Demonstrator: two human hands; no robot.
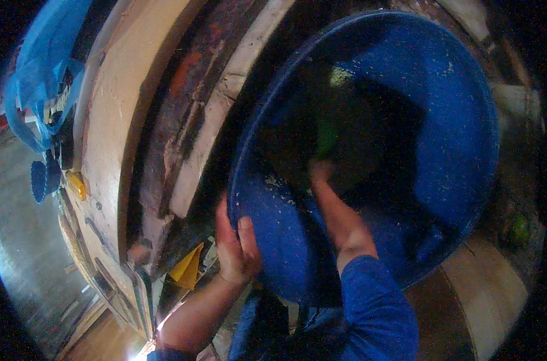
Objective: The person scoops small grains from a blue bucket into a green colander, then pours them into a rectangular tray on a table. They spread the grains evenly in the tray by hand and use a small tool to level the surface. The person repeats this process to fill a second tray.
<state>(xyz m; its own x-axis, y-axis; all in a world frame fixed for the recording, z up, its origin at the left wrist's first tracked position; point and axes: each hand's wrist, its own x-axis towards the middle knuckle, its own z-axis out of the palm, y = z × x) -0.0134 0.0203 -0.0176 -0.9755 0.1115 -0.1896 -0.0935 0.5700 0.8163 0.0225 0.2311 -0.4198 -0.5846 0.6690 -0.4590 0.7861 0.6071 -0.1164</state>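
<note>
A big blue barrel is tilted with its round mouth toward me, and pale bits cling to its inner wall. My left hand grips the near-left rim, thumb on the inside and fingers on the outside. My right arm, in a blue sleeve, reaches through the mouth. Deep in the shadow, my right hand is only partly visible and its fingers are lost in the dark. Just beyond it shows a dim green patch; whether the hand holds it I cannot make out. The barrel's bottom is mostly black.
Left of the barrel runs a long pale wooden board, with a worn, flaking beam beside it. A yellow angular piece lies near my left forearm. Blue translucent plastic hangs at the upper left. A blue toothed piece is below it.
</note>
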